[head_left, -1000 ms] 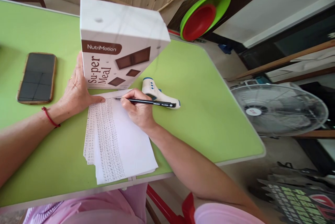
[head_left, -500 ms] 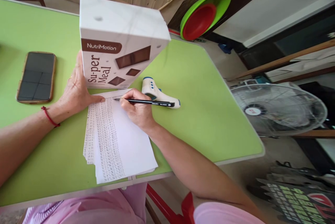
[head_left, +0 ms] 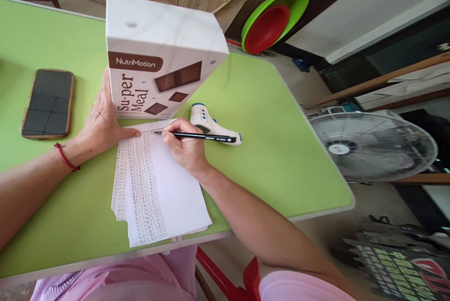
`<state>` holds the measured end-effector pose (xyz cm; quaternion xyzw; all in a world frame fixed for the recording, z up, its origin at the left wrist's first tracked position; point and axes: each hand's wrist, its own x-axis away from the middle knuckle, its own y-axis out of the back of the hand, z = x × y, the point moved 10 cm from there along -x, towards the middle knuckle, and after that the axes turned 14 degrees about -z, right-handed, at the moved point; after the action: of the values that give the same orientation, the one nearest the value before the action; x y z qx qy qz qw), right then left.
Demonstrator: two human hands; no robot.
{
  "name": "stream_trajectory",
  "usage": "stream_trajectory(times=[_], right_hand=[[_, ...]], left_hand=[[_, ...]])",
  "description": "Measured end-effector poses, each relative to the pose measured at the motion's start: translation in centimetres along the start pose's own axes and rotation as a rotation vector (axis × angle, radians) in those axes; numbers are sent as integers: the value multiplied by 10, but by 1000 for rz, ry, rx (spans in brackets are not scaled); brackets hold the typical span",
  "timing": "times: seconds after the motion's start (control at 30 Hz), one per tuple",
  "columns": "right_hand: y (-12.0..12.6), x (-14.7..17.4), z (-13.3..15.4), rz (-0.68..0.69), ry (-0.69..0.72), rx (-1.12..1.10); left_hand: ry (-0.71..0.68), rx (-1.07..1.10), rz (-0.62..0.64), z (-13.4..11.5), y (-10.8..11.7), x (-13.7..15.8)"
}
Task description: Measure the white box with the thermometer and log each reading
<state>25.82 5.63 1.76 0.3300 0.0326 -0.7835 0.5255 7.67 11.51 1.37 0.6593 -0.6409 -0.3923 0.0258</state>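
My right hand (head_left: 187, 147) is closed around a black pen (head_left: 211, 137), its tip on the top sheet of paper (head_left: 179, 198). Rows of small handwriting run along that sheet's left part, and its right part is blank. More written sheets (head_left: 120, 188) stick out beneath it on the left. My left hand (head_left: 101, 120) is spread, with the thumb lying on the paper's upper left edge. Its fingers stretch up along the left side of a white and brown NutriMotion box (head_left: 135, 80), which stands upright behind the paper; the fingertips are partly hidden by the box.
A phone in a brown case (head_left: 48, 104) lies left on the green table (head_left: 267, 165). A white and blue handheld thermometer (head_left: 214, 127) rests just beyond my right hand. Past the table's right edge stands a fan (head_left: 372, 148); green (head_left: 300, 1) and red basins (head_left: 267, 29) are behind.
The pen tip has shifted very slightly to the right on the paper, along with small movement of my right fingers. My left hand and the box stay in place.
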Motion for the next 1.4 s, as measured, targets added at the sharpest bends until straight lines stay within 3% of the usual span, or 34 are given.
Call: stream_trajectory(times=[0.47,0.63,1.4], right_hand=[[-1,0,2,19,33,4],[7,-2,2,-47,32,-19],[6,-2,1,-46,9,7]], left_hand=[[-46,27,-14,1,0,1],[-39,19,-3,2,-1,1],[12,-7,16,8,-2,1]])
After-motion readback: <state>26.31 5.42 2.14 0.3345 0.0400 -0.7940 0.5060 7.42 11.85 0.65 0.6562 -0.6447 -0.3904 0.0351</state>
